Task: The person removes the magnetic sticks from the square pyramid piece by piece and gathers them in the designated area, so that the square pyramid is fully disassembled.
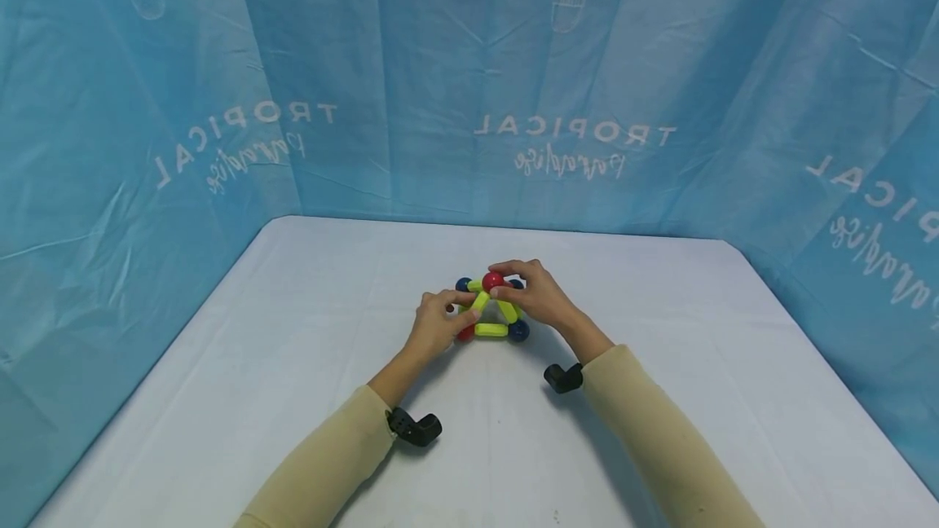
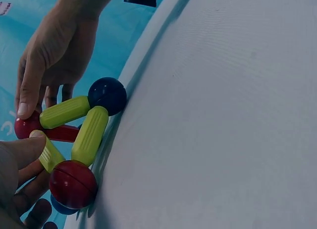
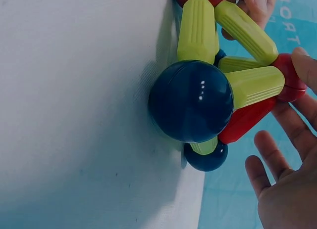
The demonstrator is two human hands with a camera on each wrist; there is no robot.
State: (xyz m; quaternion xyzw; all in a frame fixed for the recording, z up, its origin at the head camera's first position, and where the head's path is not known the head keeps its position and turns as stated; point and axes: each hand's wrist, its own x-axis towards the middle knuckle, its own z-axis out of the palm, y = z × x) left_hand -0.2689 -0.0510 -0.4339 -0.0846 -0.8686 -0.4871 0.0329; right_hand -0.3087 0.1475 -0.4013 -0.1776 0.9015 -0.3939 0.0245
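A pyramid of magnetic rods and balls stands on the white table. Its base has a yellow-green rod (image 1: 491, 330) between a red ball (image 2: 73, 184) and a dark blue ball (image 3: 191, 101). More dark blue balls sit at the back corners. On top is a red ball (image 1: 493, 281), which my right hand (image 1: 540, 293) pinches between thumb and fingertips. My left hand (image 1: 434, 326) pinches a slanting yellow-green rod (image 2: 50, 155) just below that ball. A red rod (image 3: 248, 121) also slants up to the top ball. The left hand partly hides the pyramid's left side.
White cloth covers the table (image 1: 293, 365). Blue curtains (image 1: 440, 63) with printed lettering hang behind the table and along both sides. Black wrist cameras are strapped beneath the left sleeve (image 1: 323, 455) and right sleeve (image 1: 660, 438).
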